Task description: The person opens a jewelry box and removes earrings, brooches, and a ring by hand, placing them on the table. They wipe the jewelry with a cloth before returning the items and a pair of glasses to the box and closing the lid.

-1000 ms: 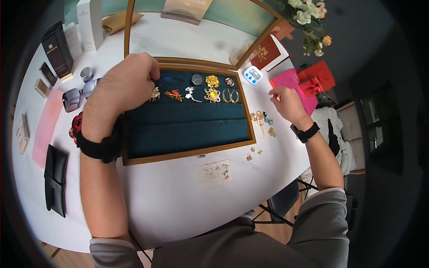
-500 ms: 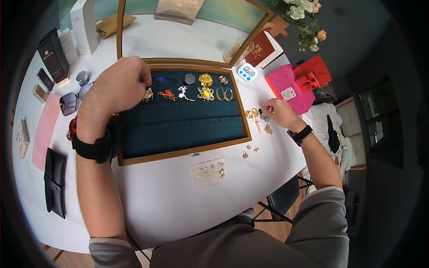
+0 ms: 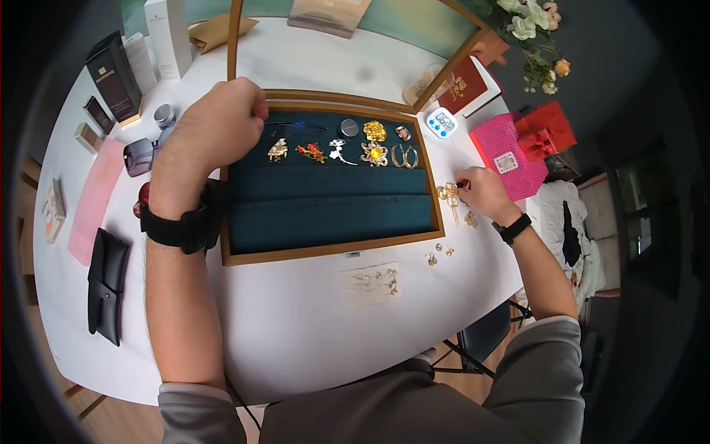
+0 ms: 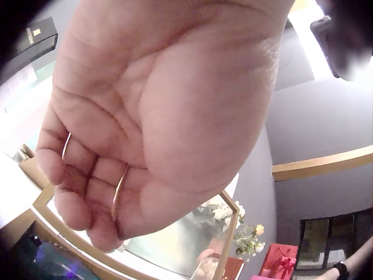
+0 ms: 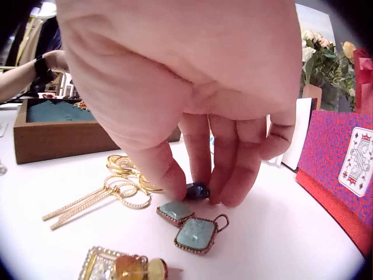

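Observation:
My left hand (image 3: 218, 129) hovers over the far left corner of the wooden tray (image 3: 333, 249) lined in teal. Its fingers (image 4: 76, 192) are curled into the palm, and a thin gold wire (image 4: 119, 184) shows between them. A row of brooches (image 3: 340, 150) and gold hoops (image 3: 404, 156) lies along the tray's far strip. On the white table right of the tray, my right hand (image 3: 481, 189) pinches a small dark blue bead (image 5: 197, 190) between thumb and fingers. Two square turquoise earrings (image 5: 189, 224) and long gold earrings (image 5: 111, 186) lie beside it.
The tray's mirrored lid (image 3: 444, 70) stands open behind. A white timer (image 3: 441, 122), a pink box (image 3: 510, 155) and a red gift box (image 3: 543, 133) sit at the right. An earring card (image 3: 372, 283) and small earrings (image 3: 438, 255) lie in front. A black pouch (image 3: 107, 285) lies at the left.
My right hand came down from near the pink box to the table by the tray and closed on the blue bead. My left hand stayed at the tray's corner.

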Tool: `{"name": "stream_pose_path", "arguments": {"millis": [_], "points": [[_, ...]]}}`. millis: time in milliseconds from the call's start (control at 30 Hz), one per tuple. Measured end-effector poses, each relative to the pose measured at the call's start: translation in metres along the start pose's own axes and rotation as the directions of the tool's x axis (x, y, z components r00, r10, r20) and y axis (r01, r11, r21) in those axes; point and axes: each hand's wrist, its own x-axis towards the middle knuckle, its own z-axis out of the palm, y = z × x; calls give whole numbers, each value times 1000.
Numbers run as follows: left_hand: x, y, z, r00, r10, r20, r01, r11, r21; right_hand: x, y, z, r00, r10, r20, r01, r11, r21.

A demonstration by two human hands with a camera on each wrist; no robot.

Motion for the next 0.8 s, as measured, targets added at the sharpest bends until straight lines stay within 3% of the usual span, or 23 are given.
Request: {"name": "stream_pose_path", "arguments": {"millis": [100,200,333,400,467,533,567,633,733,800], "points": [[1,-1,-5,998,-34,47,34,999,-2,-1,3,-2,995,-42,-95,38,998,-39],[3,-12,-3,996,-33,83,32,999,22,5,8,-14,970,-38,-240,49,998,40],[1,-14,-7,975,-173,139,161,983,91,18,-60,-52,953,-54,-298,94,988,121],[1,-15,-11,964,-193,185,176,979,105,32,-96,-58,878,-320,-356,362,931,56],[1,-16,-13,950,-213,228,190,974,121,48,-147,-58,763,-486,-426,574,812,102],[-1,-19,-11,934,-157,321,125,985,118,69,-188,-53,671,-617,-412,698,713,70],[-3,-21,-10,933,-171,318,136,982,128,80,-208,-48,663,-622,-417,707,703,76],[-4,-23,-7,927,-178,330,148,982,113,100,-243,-38,541,-718,-438,809,587,38],[0,-28,-7,907,-191,375,165,981,102,127,-279,-20,462,-768,-443,860,510,12],[1,-32,-4,900,-204,385,179,979,100,135,-294,-16,465,-782,-416,860,511,1]]}}
